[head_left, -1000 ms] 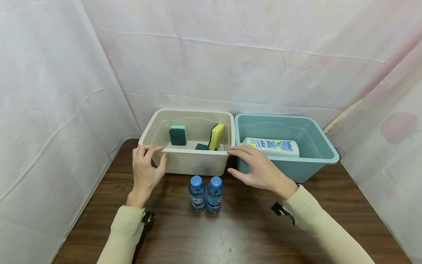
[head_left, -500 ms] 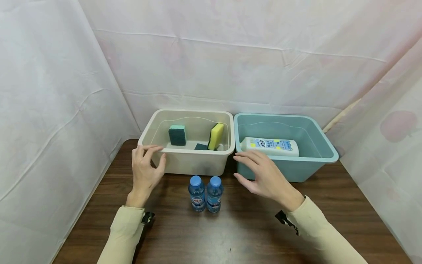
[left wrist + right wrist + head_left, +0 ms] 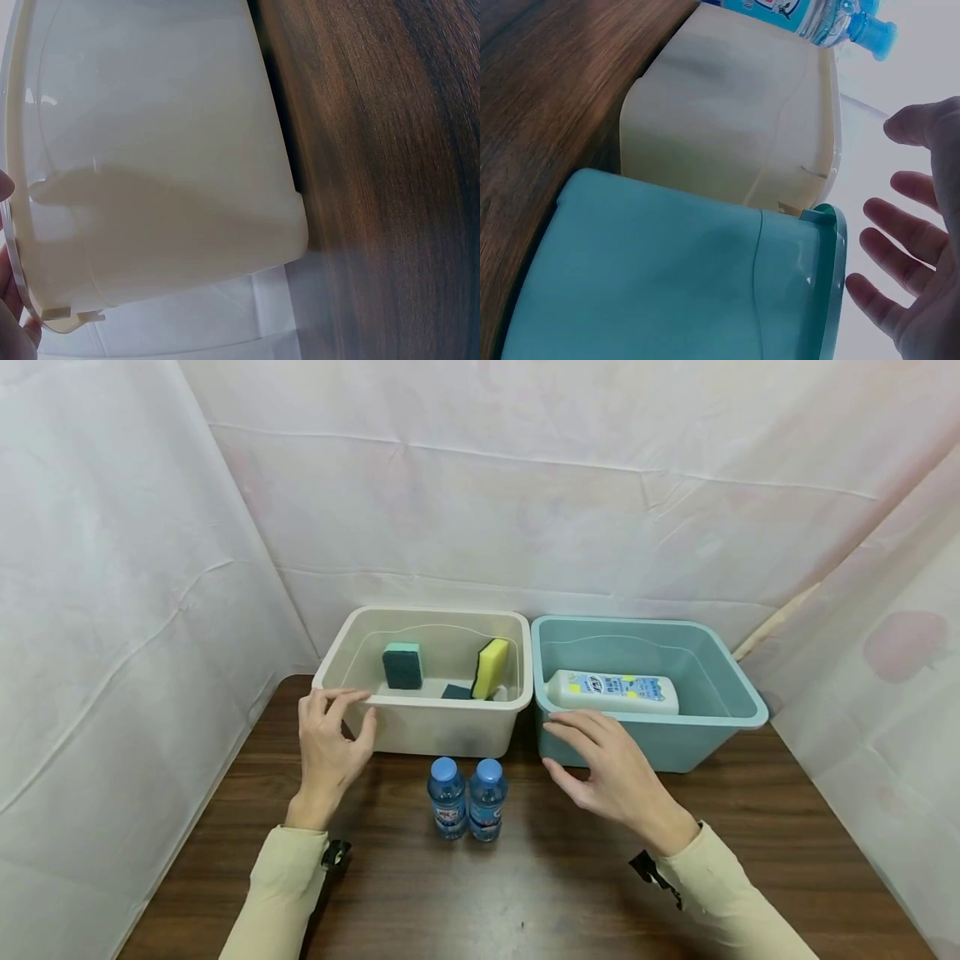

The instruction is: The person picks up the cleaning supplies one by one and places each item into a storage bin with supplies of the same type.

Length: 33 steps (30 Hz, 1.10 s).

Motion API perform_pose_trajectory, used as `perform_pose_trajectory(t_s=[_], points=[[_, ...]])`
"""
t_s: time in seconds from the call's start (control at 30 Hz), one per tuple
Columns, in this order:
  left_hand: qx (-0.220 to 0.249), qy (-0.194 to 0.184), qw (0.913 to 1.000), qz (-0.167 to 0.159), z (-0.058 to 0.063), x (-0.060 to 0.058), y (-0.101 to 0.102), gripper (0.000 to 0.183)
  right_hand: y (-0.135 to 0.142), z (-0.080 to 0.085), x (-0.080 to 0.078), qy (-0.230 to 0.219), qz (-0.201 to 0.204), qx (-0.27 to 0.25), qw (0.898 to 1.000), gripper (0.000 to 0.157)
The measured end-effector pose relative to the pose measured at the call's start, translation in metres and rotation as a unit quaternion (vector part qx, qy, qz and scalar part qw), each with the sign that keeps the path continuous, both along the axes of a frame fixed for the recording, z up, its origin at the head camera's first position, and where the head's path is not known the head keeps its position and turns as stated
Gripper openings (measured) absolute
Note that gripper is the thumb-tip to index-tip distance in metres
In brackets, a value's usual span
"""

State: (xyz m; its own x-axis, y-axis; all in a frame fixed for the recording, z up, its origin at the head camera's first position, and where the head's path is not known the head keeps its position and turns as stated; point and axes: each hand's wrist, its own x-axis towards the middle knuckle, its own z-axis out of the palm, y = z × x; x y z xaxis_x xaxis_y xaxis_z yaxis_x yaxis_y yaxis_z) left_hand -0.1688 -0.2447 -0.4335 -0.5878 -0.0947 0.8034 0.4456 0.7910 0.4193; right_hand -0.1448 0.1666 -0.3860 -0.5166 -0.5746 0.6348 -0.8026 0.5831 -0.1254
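Observation:
In the head view my left hand [image 3: 330, 760] is at the front left corner of a beige plastic bin [image 3: 435, 731], fingers on its rim and thumb apart from them in front of the wall. The left wrist view shows fingertips [image 3: 9, 285] at that rim. My right hand [image 3: 615, 772], fingers spread and holding nothing, hovers before the front left of a teal bin [image 3: 645, 743]. Two small blue-capped water bottles, a left one [image 3: 448, 802] and a right one [image 3: 487, 802], stand side by side on the table between the hands.
Inside the beige bin are a green sponge [image 3: 402, 667], a yellow sponge [image 3: 491, 670] and a dark flat piece [image 3: 456, 692]. A white labelled bottle [image 3: 611, 692] lies in the teal bin. Pale curtains [image 3: 480, 510] surround the wooden table [image 3: 540, 902].
My right hand has left the beige bin's front right corner and moved right and toward me, to in front of the teal bin. The left hand stays at the rim.

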Motion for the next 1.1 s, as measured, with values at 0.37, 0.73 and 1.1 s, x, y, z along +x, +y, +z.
perform_pose_trajectory(t_s=[0.37,0.73,1.1], points=[[-0.007,-0.019,0.9998,0.000,0.002,0.002,-0.001,0.024,0.014,-0.008,0.010,0.021,-0.017,-0.023,0.999,0.041],[0.002,-0.006,1.0000,0.005,0.000,0.001,0.000,0.023,0.033,-0.021,0.018,0.017,-0.030,-0.068,0.997,0.041],[0.011,0.008,0.9999,0.001,0.000,-0.001,0.002,0.022,0.060,-0.029,0.025,0.004,-0.063,-0.096,0.993,0.043]])
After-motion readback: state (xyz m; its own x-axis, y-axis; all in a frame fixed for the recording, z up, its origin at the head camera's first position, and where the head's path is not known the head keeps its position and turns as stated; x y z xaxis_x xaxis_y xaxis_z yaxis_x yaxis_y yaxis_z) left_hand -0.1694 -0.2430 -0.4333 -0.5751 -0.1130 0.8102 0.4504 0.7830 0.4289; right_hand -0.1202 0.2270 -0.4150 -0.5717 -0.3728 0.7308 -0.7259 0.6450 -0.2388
